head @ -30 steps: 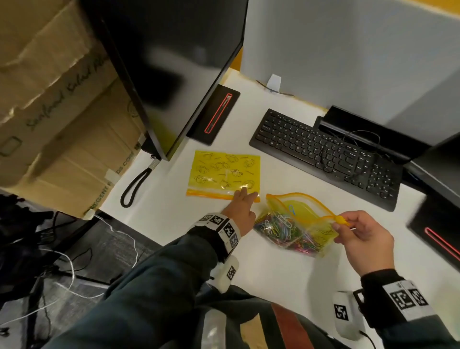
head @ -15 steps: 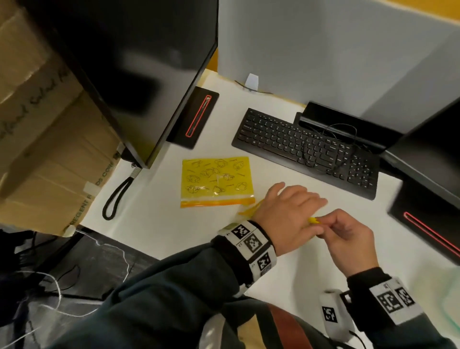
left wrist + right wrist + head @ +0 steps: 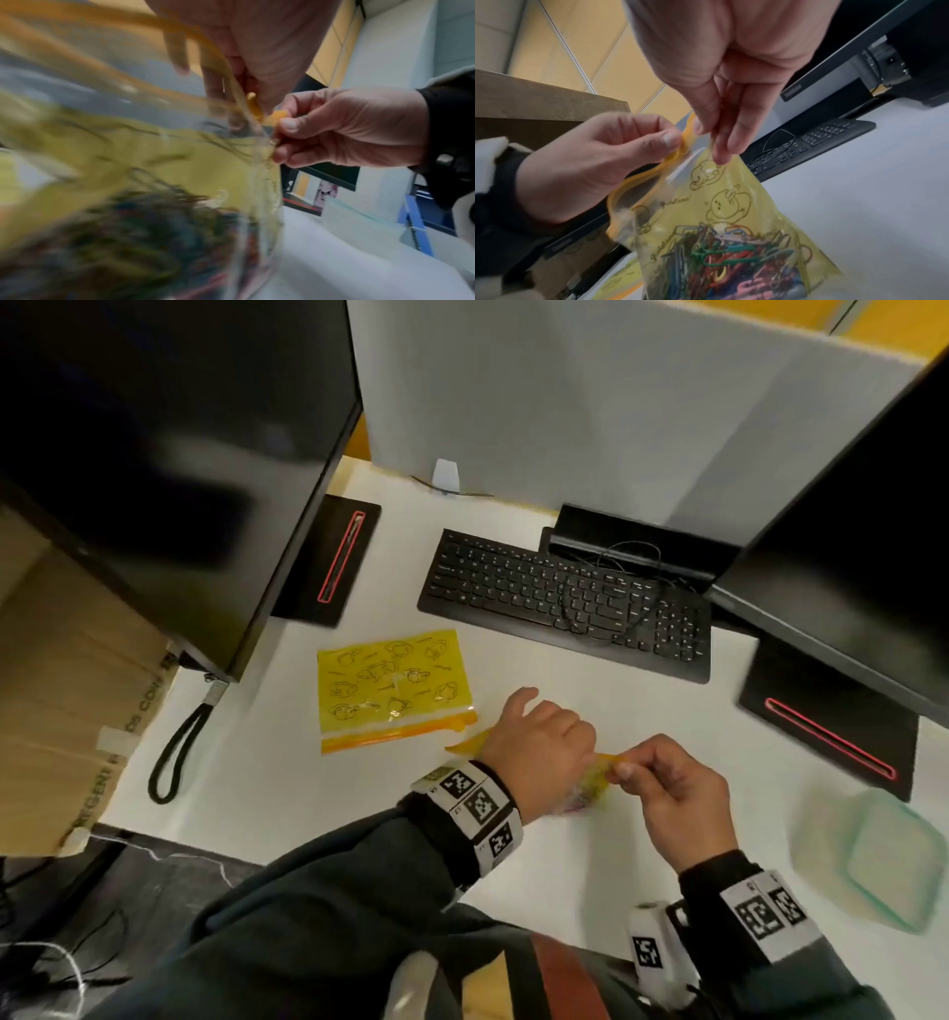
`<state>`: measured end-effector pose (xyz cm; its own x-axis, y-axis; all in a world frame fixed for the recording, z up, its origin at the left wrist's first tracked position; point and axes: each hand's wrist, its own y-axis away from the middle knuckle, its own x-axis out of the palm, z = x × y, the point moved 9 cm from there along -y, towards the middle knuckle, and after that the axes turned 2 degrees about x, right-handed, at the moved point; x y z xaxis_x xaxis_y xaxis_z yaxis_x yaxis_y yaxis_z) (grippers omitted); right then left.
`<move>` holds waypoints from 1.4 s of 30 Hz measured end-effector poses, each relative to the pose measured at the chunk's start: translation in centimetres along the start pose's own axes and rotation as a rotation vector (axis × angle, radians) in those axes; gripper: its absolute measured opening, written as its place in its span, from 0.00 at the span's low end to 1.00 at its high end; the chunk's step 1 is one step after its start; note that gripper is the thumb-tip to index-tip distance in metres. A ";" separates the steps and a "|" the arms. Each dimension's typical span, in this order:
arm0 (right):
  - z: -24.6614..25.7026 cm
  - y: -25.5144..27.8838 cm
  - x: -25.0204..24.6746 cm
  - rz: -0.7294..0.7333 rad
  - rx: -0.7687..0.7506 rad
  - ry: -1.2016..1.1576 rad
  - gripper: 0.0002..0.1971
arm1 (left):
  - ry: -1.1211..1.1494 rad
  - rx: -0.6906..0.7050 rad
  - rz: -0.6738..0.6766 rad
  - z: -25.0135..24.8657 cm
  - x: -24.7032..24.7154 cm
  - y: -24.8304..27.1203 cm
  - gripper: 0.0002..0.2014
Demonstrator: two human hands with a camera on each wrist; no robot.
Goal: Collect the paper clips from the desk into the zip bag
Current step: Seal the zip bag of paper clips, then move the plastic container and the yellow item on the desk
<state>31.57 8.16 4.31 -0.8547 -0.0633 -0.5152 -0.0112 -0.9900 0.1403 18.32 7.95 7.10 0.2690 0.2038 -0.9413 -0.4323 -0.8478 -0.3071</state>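
one spare bag (image 3: 390,688) lies between monitor (image 3: 169,454) and keyboard (image 3: 565,603).

Zip bag (image 3: 731,205): thin glossy see-through yellow plastic, orange plastic zip strip (image 3: 680,154). Paper clips (image 3: 721,255) inside: smooth coloured coating, shiny. Second bag (image 3: 390,685) flat on desk, same glossy plastic. Desk (image 3: 267,762) matt white, smooth. Keyboard (image 3: 565,603) matt black plastic. Box (image 3: 67,711) rough brown cardboard. Container (image 3: 868,855) cloudy plastic.

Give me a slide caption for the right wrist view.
Both hands, left hand and right hand, pinch the orange zip strip of a yellow zip bag holding colourful paper clips.
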 end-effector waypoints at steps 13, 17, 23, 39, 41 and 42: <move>-1.2 -5.5 -3.5 -0.204 0.110 0.063 0.09 | 0.067 -0.241 0.148 10.0 -0.4 -1.6 0.05; -0.2 -8.2 -1.7 -0.151 0.226 -0.095 0.12 | 0.301 -0.481 0.145 12.9 0.4 -3.2 0.10; -0.4 -8.1 2.4 0.168 0.221 0.075 0.02 | 0.327 -0.355 0.439 8.8 5.4 -1.3 0.19; -13.2 3.3 -18.5 -0.429 0.839 0.625 0.33 | 0.334 -0.278 0.680 3.3 9.5 2.0 0.29; -15.1 4.3 -17.8 -0.371 0.871 0.511 0.35 | 0.367 -0.256 0.657 2.8 9.2 1.6 0.25; -15.1 4.4 -17.0 -0.349 0.843 0.491 0.35 | 0.392 -0.250 0.643 2.6 8.9 1.4 0.23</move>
<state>53.84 2.99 0.93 -0.4308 -0.0208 -0.9022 -0.7388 -0.5659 0.3658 17.87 9.84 -2.12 0.3357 -0.5111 -0.7913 -0.4123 -0.8350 0.3644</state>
